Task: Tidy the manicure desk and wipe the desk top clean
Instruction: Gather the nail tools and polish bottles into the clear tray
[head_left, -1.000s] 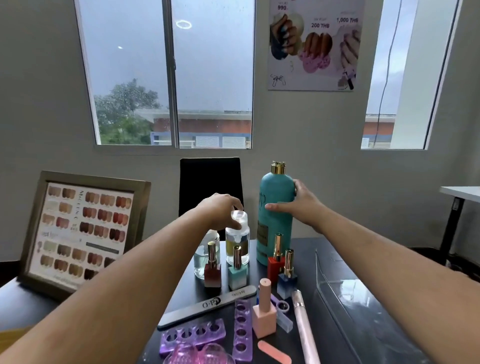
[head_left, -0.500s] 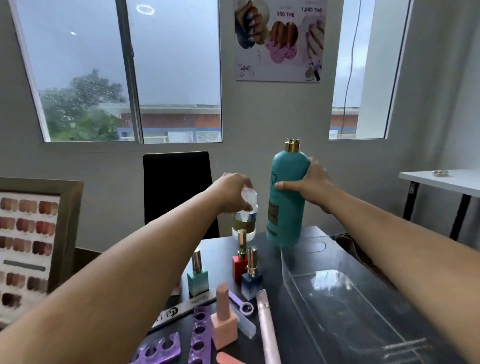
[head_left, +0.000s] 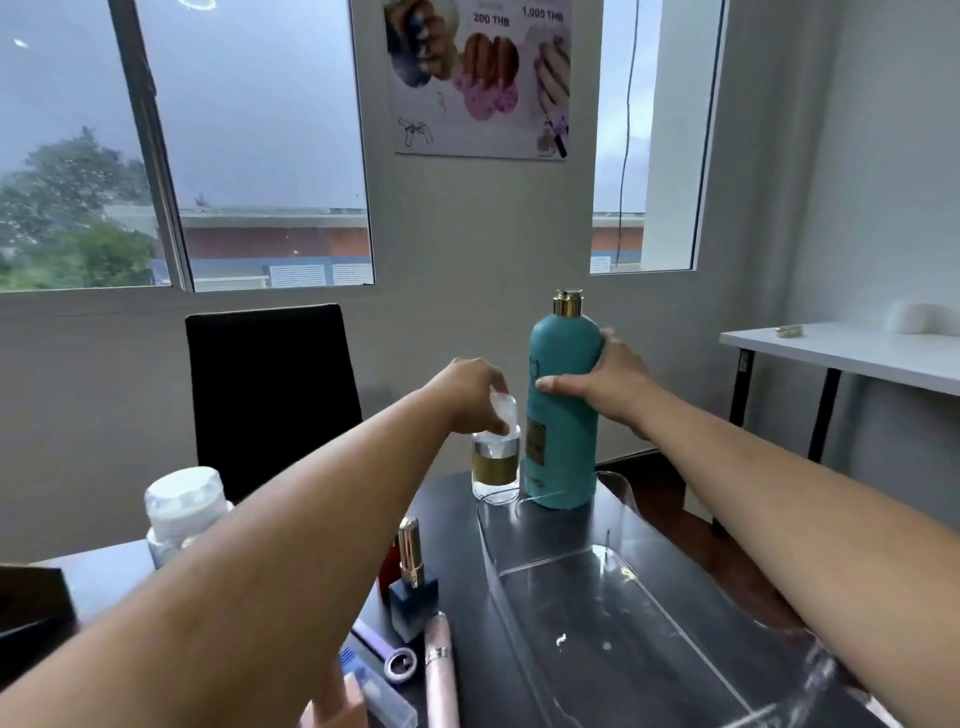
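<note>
Head view: the left hand (head_left: 470, 387) pinches the cap of a small clear bottle (head_left: 496, 467), and the right hand (head_left: 610, 387) wraps round the tall teal bottle (head_left: 561, 431). Both bottles are upright, side by side near the desk's (head_left: 452, 519) far edge, at the far end of the clear tray (head_left: 675, 649); whether their bases are lifted I cannot tell. Best to keep both vertical, seat the top-heavy teal one against the tray's far wall first, and lower the small one gently, since a cap-only hold could slip.
</note>
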